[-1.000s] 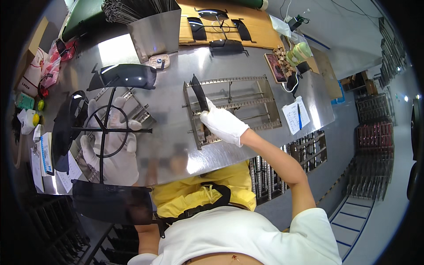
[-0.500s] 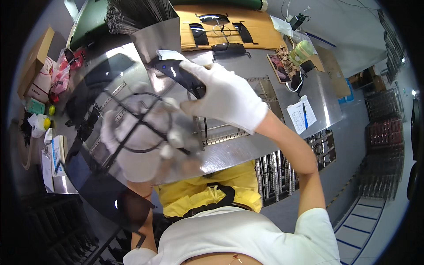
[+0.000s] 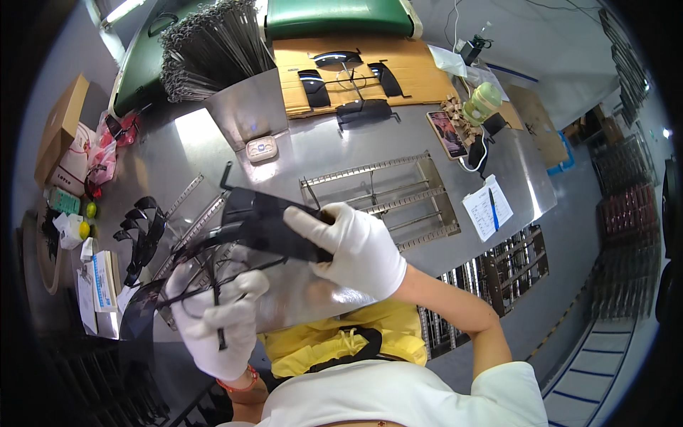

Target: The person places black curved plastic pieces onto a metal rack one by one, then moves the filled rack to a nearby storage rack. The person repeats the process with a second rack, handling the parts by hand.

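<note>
My right hand (image 3: 366, 252), in a white glove, is closed on the edge of a dark, curved, glossy panel (image 3: 267, 220) with a small hooked arm at its far corner. Fingers and thumb pinch it from the right side. My left hand (image 3: 217, 320), also gloved, is closed around a black wire frame (image 3: 220, 306) with crossing rods. Another dark, see-through curved panel (image 3: 140, 311) sits at the frame's left end. The held panel overlaps the frame in view; I cannot tell whether they touch. Both hands are above the near edge of the metal table (image 3: 313, 285).
A metal rack (image 3: 434, 178) lies mid-table. Behind it, cardboard (image 3: 420, 60) carries a cross-shaped frame with several dark panels. A metal holder (image 3: 249, 99) full of wire rods stands back left. Loose dark panels (image 3: 146, 238) lie left; a phone (image 3: 447, 134) and paper (image 3: 478, 213) lie right.
My right hand has come down and nearer with its dark panel, uncovering a small case on the table. The wire frame in my left hand has turned and moved lower. The view has shifted slightly.
</note>
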`<state>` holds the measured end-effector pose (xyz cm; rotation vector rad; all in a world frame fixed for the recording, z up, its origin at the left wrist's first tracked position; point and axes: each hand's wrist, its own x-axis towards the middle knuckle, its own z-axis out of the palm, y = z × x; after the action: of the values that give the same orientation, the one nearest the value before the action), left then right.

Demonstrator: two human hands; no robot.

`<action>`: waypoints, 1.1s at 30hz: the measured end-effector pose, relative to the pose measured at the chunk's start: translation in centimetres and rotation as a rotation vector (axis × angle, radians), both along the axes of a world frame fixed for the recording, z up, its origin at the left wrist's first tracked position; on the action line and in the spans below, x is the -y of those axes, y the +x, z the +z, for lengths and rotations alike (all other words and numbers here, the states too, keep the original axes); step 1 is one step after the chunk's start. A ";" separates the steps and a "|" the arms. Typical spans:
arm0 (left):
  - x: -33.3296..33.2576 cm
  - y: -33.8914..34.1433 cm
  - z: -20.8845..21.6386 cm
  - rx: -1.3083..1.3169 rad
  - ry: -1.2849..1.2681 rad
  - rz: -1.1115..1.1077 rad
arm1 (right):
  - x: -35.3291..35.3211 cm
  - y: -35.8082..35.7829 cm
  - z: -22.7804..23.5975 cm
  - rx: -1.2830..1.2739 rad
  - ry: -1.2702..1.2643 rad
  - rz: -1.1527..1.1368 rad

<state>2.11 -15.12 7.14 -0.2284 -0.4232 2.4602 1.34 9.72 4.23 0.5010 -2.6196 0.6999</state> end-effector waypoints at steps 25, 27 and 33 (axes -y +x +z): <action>4.4 -0.4 -1.9 -0.290 -0.335 0.031 | -0.9 0.5 -8.6 0.695 -0.005 -0.250; 4.5 -0.4 -2.6 -0.261 -0.323 0.049 | -0.9 0.4 -9.0 0.665 0.047 -0.204; 4.5 -0.8 -5.2 -0.258 -0.341 0.036 | -1.4 -1.0 -4.3 0.518 0.185 -0.070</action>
<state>1.34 -19.64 1.96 -0.0401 0.1047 2.5416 0.33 11.14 -0.11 0.3055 -3.1898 0.6334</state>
